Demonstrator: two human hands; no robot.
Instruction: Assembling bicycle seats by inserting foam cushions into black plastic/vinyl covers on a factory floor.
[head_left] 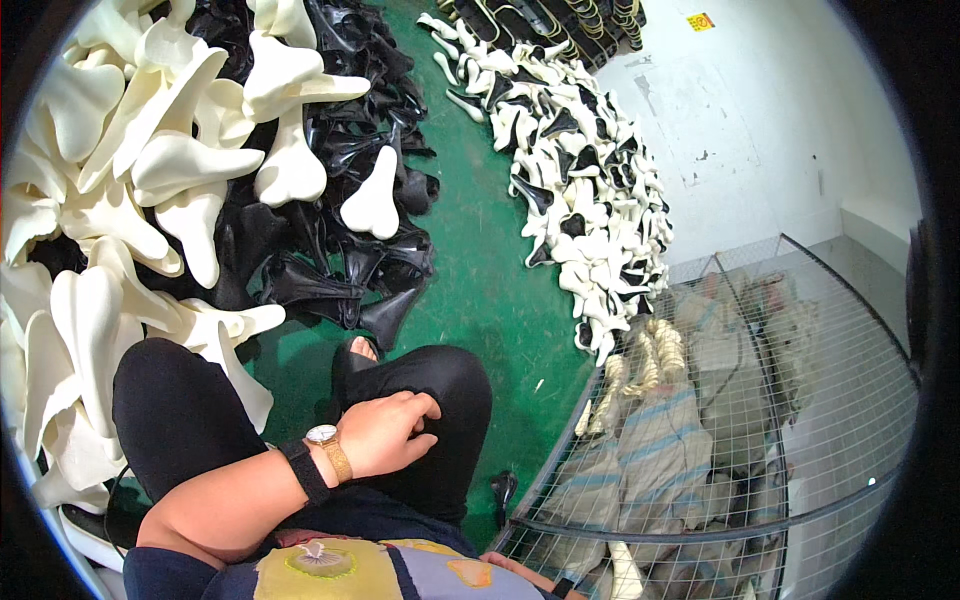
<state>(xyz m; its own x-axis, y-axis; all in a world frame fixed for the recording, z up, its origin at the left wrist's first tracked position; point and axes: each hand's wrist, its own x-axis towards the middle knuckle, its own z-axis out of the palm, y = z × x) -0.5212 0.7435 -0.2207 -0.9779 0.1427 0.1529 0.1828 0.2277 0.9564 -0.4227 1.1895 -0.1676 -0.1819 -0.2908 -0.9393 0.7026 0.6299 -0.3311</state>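
Note:
My left hand [392, 432] rests over my bent right knee, its fingers loosely bent and the thumb apart, with nothing visible in it. A gold watch [330, 452] and a black band [304, 472] circle that wrist. Only a sliver of my right hand [508, 566] shows by the lower edge, beside my patterned top; its fingers are mostly hidden. To the left, cream pads shaped like bicycle saddles [200, 165] lie heaped close to my legs. Glossy black saddle-shaped shells [310, 280] are piled beside them, with one cream pad [372, 195] on top.
Across the green floor [470, 260], a long heap of cream and black saddle-shaped pieces [590, 190] runs near the white wall [740, 130]. A wire mesh panel [800, 400] stands at right, with striped woven sacks [660, 440] behind it. Dark stacked pieces [560, 25] sit at the back.

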